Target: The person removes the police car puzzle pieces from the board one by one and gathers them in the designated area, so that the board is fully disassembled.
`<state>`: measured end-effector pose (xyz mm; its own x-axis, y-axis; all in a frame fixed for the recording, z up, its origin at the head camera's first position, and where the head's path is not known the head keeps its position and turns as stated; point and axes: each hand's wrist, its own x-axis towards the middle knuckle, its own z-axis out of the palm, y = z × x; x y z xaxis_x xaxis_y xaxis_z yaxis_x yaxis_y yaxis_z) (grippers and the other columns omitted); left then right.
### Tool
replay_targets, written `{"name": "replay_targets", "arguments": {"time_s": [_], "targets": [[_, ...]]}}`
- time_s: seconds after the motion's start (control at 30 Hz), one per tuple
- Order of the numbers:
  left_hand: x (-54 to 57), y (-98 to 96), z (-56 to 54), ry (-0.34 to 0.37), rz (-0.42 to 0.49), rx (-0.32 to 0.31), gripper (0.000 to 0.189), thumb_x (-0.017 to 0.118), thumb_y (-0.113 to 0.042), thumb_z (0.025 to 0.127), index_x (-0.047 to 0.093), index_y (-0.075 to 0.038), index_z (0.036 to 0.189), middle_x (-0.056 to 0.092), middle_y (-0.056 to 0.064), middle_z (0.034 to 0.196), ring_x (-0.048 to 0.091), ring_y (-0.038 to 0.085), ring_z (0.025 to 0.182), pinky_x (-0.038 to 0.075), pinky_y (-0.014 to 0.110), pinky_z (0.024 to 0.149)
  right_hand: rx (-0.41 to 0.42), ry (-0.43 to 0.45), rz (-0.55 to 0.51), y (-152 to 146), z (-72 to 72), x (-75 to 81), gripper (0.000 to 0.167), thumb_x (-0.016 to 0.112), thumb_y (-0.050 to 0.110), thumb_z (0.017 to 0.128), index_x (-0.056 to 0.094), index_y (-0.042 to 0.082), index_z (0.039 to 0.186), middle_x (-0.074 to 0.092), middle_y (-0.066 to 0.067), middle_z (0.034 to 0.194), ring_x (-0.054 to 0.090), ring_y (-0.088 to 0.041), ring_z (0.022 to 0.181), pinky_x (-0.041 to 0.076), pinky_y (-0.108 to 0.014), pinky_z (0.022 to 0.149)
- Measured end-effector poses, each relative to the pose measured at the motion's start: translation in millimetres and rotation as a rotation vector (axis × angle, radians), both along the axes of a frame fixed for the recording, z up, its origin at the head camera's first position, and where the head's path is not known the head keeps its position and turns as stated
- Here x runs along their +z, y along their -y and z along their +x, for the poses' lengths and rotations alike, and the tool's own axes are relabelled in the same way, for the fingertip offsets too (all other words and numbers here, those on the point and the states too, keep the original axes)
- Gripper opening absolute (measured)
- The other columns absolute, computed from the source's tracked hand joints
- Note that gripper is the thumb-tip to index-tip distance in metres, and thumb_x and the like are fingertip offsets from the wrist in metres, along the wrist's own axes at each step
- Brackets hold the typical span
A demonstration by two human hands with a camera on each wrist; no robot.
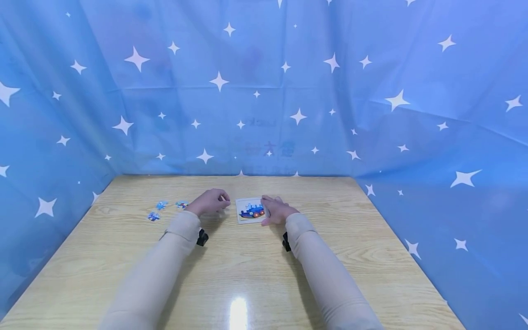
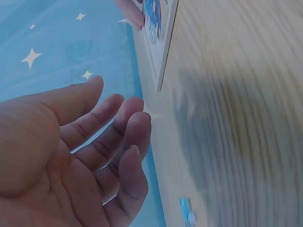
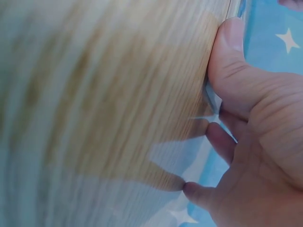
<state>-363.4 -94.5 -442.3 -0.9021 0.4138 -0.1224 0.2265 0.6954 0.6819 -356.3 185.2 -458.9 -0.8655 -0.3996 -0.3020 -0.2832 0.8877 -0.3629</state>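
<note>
A small white-framed puzzle board [image 1: 250, 211] lies on the table, with a blue boat-like picture and red wheels on it. My right hand [image 1: 278, 211] grips its right end, thumb at the near side and fingers toward the far side, covering that part of the picture. In the right wrist view the thumb [image 3: 232, 52] presses along the board's edge. To the left of the board, my left hand [image 1: 211, 201] hovers over the table, holding nothing. Its fingers [image 2: 135, 132] are loosely bent and apart from the thumb in the left wrist view.
Left of my left hand lie loose blue puzzle pieces: one nearer [image 1: 154, 216], one farther back [image 1: 162, 205] and one beside the wrist [image 1: 181, 204]. The wooden table [image 1: 247, 270] ends at a blue star-printed curtain [image 1: 264, 105] at the back and sides.
</note>
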Motion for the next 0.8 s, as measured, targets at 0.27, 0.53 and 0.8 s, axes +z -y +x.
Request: {"name": "replay_targets", "arguments": {"time_s": [0.27,0.53,0.8], "targets": [[-9.8,-23.4,-8.8,0.071,0.028,-0.016,0.028,0.058,-0.025,0.105,0.066,-0.004,0.121,0.068,0.011,0.101,0.065,0.026,0.085,0.052,0.038,0.078,-0.002,-0.013,0.014,-1.5,-3.1,-4.5,0.090,0.071,0.040,0.094,0.020,0.011,0.163,0.010,-0.002,0.170,0.003,-0.036,0.155,0.010,-0.061,0.121],[-15.6,-36.0,-14.9,0.143,0.049,-0.030,0.035,0.054,-0.024,0.107,0.065,0.002,0.129,0.070,0.008,0.096,0.064,0.020,0.079,0.052,0.034,0.076,0.027,-0.039,0.032,-1.5,-4.1,-6.6,0.093,0.071,0.044,0.093,0.020,0.010,0.163,0.011,-0.004,0.170,0.013,-0.034,0.152,0.016,-0.061,0.119],[-20.4,-48.1,-21.0,0.134,-0.013,0.001,0.036,0.056,-0.028,0.105,0.070,-0.001,0.125,0.069,0.005,0.089,0.062,0.019,0.077,0.050,0.033,0.076,0.030,-0.036,0.042,-1.6,-1.6,-2.9,0.091,0.070,0.042,0.095,0.018,0.010,0.163,0.010,-0.004,0.170,0.012,-0.033,0.153,0.016,-0.059,0.120]]}}
